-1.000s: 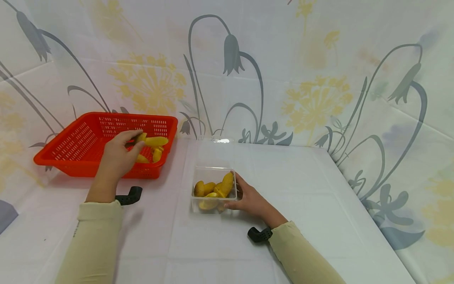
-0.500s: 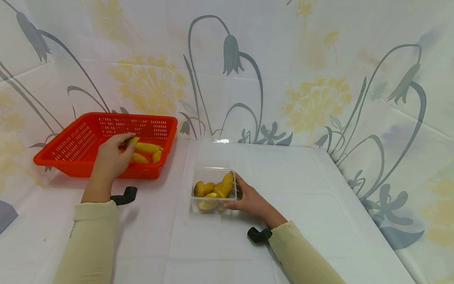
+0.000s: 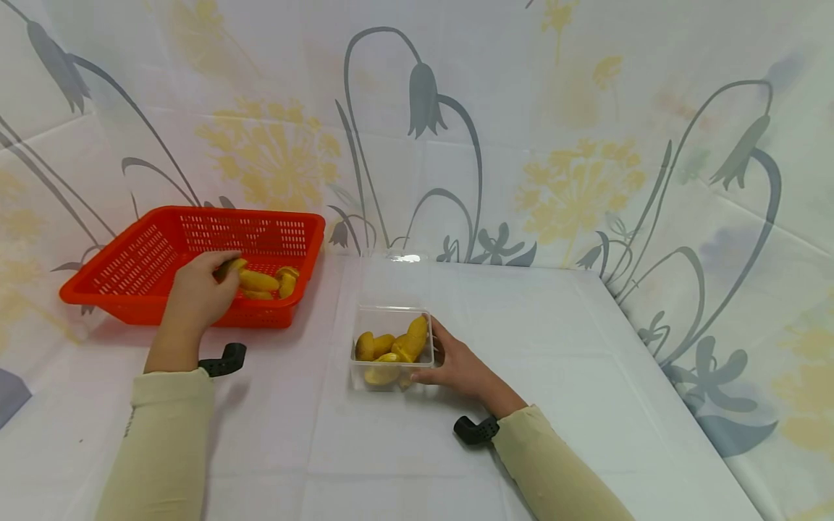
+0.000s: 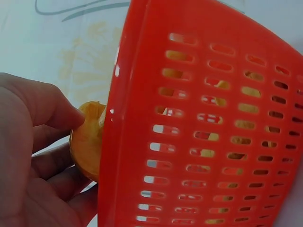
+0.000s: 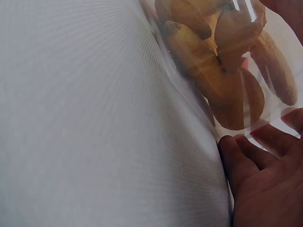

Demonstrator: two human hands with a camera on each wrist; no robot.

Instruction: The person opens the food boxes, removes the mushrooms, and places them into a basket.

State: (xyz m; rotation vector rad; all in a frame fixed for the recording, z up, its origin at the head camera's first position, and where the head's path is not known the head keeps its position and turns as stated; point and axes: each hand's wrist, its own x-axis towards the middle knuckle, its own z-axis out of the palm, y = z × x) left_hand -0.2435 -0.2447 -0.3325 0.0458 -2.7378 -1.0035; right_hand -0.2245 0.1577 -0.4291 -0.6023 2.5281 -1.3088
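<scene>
My left hand (image 3: 195,289) reaches over the near side of a red plastic basket (image 3: 150,311). Its thumb and fingers pinch a yellow mushroom (image 4: 85,142), seen beside the basket's rim in the left wrist view. More yellow mushrooms (image 3: 287,281) lie in the basket's right part, just past the fingertips. On the cloth at the centre stands a clear plastic box (image 3: 394,366), with several yellow mushrooms (image 3: 412,340) in it. My right hand (image 3: 459,363) grips this box from its right side, thumb at the front and fingers behind. Through the wall, the right wrist view shows the mushrooms (image 5: 227,90) closely.
Behind the box its clear lid (image 3: 394,275) stands raised. White cloth (image 3: 560,347) covers the table, and a flower-printed sheet (image 3: 495,145) rises at the back and right. A grey object (image 3: 9,396) shows at the left edge.
My left hand has drawn left and slightly down in the basket, with the mushroom in its fingers. Mushrooms beside it have shifted lower. The right hand and the box have stayed put.
</scene>
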